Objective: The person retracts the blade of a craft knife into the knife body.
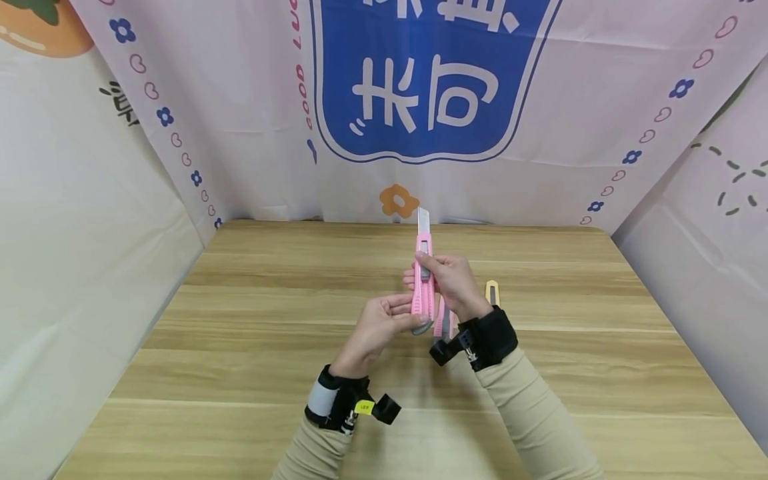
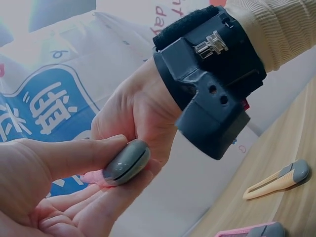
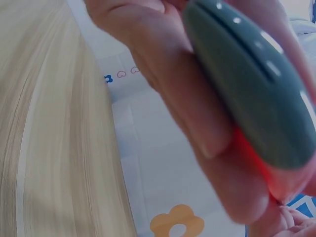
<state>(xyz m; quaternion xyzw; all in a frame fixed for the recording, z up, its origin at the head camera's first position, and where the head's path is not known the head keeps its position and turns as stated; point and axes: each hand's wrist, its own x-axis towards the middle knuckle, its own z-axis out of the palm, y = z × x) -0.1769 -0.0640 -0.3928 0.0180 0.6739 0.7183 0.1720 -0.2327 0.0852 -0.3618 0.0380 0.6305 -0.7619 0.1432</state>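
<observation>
A pink utility knife point(image 1: 423, 300) is held up above the table, its blade point(image 1: 424, 221) extended and pointing away from me. My right hand point(image 1: 456, 283) grips the body, the thumb on the grey slider. Lower down, my left hand point(image 1: 375, 327) pinches the grey end of the handle between thumb and fingers. That grey end cap point(image 2: 129, 163) shows close up in the left wrist view, and large in the right wrist view. A second pink utility knife point(image 1: 443, 321) lies on the table, partly hidden behind the right hand and its wrist camera.
A yellow utility knife point(image 2: 281, 178) lies on the wooden table point(image 1: 270, 333), beyond the right wrist in the head view. Printed cloth point(image 1: 258, 173) hangs along the table's back and sides.
</observation>
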